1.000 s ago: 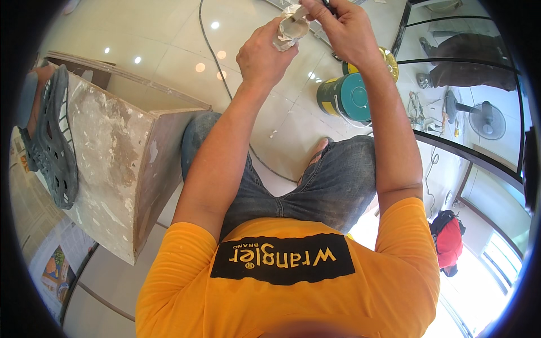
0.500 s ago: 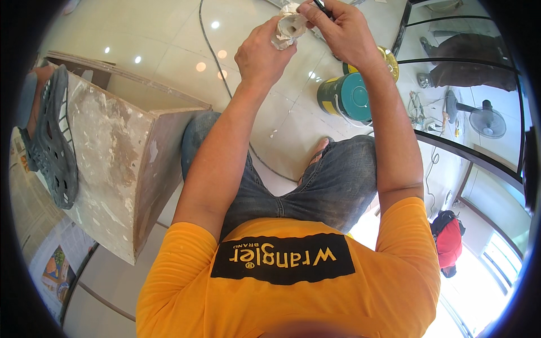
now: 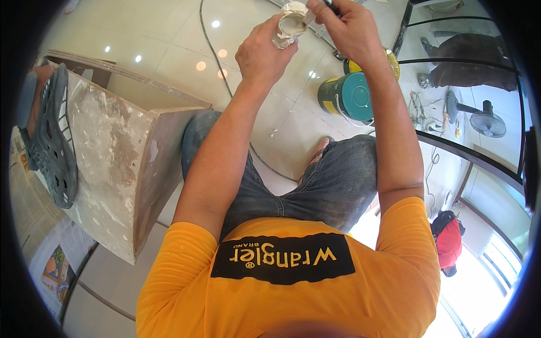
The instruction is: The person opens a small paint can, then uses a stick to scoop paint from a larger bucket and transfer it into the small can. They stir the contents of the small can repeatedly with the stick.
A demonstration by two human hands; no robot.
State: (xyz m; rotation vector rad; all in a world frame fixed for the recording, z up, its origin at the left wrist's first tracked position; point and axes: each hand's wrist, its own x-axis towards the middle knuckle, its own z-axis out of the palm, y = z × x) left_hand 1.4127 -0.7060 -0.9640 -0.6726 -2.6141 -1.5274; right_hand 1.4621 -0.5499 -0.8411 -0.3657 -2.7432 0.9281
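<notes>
Held out ahead of me, my left hand (image 3: 260,56) is closed around a small white cup (image 3: 289,24) whose rim is ragged and crusted with a pale, dried paste. My right hand (image 3: 350,32) is beside it, thumb and fingers closed on the dark handle of a putty knife (image 3: 308,19). The knife's flat blade, smeared pale, reaches to the right side of the cup's mouth. Part of the handle is hidden by my fingers. What lies deep inside the cup is hard to make out.
At left stands a paint-stained wooden box (image 3: 107,146), with another person's dark clog (image 3: 56,141) against it. Newspaper (image 3: 56,253) lies below. A green lidded bucket (image 3: 354,98) stands near my right forearm. A cable (image 3: 211,50) crosses the tiled floor; black-framed glass (image 3: 468,79) is at right.
My right hand has shifted slightly right and down, and more of the putty knife's blade shows at the cup's mouth. My left hand and the cup have barely moved.
</notes>
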